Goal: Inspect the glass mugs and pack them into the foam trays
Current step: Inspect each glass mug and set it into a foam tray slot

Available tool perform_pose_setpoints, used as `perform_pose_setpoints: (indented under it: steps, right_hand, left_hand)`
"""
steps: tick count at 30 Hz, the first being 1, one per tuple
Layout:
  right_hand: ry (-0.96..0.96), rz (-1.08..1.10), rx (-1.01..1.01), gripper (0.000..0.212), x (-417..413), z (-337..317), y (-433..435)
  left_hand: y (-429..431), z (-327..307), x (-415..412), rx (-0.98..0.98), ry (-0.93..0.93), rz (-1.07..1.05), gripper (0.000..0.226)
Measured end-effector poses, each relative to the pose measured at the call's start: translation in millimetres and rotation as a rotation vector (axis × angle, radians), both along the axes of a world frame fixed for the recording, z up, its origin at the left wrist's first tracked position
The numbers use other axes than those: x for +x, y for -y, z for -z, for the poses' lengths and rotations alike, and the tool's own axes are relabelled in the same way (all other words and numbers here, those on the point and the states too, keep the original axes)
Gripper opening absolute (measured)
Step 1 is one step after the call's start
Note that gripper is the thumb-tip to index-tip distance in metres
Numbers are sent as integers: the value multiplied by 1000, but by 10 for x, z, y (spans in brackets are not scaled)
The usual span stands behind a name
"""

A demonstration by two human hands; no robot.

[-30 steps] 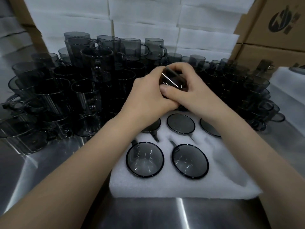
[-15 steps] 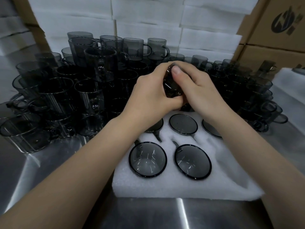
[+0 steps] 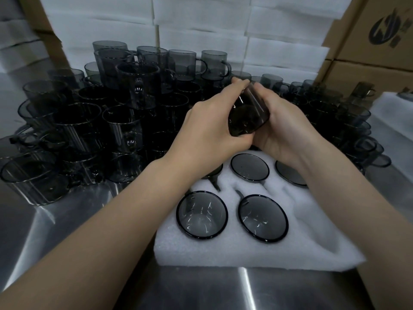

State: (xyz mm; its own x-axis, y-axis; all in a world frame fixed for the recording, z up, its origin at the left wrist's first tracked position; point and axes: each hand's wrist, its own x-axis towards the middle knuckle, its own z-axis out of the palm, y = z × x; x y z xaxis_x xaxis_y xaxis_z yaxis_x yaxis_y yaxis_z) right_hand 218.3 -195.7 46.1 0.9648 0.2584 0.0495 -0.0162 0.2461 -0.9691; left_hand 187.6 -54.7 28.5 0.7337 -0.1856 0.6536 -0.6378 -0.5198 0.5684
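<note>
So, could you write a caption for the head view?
Left hand and right hand hold a glass mug over a foam tray of packed mugs, loose mugs piled behind.

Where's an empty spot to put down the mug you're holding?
The held mug could fit the bare dip in the foam tray, right of the front-right mug. Bare steel table lies in front of the tray. Crowded: loose mugs fill the left and back.

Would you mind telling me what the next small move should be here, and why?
Probably lower the mug, held by the left hand and right hand, into the foam tray's near-right recess, which looks empty; five others hold mugs.
</note>
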Motion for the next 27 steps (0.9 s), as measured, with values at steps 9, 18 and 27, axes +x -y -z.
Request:
perform_pose_setpoints:
  steps: [9,18,27]
  right_hand:
    - [-83,-332,88,47,-42,-61,98]
    - [267,22,-75,32,-26,59,43]
    - [241,64,-172,35,-23,51,-26]
  left_hand:
    - [-7,14,-18,-44,64,132,76]
    - [9,-19,33,8,-67,14,98]
    - [18,-3,10,-38,46,0,74]
